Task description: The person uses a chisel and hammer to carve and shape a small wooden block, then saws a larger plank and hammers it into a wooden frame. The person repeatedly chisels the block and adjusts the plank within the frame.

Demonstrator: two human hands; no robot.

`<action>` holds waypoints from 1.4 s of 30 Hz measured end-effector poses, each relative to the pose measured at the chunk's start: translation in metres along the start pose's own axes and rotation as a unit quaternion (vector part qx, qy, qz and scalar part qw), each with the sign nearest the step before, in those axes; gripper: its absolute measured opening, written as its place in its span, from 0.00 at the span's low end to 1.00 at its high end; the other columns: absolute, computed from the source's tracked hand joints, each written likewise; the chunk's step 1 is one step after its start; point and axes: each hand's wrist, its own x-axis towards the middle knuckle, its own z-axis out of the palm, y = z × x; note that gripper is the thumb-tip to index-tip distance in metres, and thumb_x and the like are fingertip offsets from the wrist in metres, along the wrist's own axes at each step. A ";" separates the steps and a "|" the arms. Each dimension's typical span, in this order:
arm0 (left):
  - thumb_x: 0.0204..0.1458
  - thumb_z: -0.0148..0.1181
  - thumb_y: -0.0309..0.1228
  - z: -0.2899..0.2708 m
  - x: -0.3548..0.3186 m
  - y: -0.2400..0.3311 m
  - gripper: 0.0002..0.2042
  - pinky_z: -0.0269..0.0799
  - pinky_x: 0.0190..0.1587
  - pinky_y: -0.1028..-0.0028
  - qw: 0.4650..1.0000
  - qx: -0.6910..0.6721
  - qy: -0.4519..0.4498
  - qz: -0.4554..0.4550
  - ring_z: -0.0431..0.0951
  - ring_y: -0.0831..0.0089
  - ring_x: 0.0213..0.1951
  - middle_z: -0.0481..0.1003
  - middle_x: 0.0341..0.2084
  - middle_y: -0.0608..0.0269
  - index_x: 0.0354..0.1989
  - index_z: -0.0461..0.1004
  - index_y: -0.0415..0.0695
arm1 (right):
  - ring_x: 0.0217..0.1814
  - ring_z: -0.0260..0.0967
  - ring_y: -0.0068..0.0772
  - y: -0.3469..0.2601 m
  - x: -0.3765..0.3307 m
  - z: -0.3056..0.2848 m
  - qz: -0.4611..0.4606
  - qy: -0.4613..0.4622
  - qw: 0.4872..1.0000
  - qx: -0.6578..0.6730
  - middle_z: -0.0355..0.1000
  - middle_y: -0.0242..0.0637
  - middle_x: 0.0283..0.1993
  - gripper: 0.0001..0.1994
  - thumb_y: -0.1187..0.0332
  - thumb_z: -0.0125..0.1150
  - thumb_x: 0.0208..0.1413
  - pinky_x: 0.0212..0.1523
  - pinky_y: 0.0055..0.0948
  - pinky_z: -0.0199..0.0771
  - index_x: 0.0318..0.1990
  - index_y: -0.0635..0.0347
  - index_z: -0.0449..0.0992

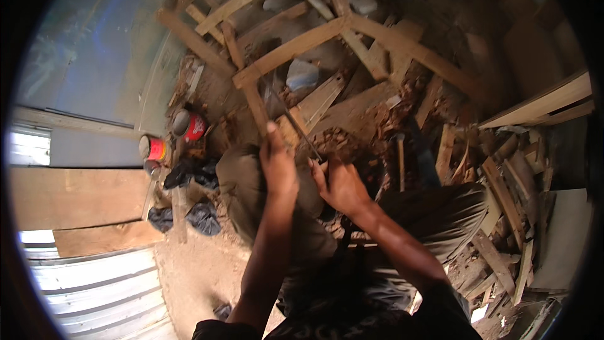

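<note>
Gripping a thin dark metal rod-like tool (296, 127), the left hand (279, 167) is closed round its near end, thumb up toward twelve o'clock. The right hand (340, 186) sits just beside it at about four o'clock, its fingers curled toward the same tool near a small pale wooden piece (323, 165); whether it truly clamps anything cannot be told. The tool's long axis runs from roughly five o'clock at the hands to eleven o'clock, its far end pointing away toward the pale timber frame of crossed battens (296, 47). The left hand is the nearer to that far end. Both hands rest over the bent knee in olive trousers (242, 179). At nine o'clock, well apart, stand two red tins (153, 148).
</note>
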 end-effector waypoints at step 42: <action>0.66 0.57 0.38 0.016 -0.006 0.054 0.19 0.69 0.37 0.78 0.958 0.224 -0.045 0.173 0.68 0.84 0.30 0.77 0.27 0.62 0.56 0.75 0.34 | 0.31 0.76 0.63 -0.015 -0.016 0.011 0.022 0.067 0.991 0.116 0.73 0.57 0.23 0.20 0.60 0.56 0.67 0.30 0.48 0.73 0.34 0.75 0.70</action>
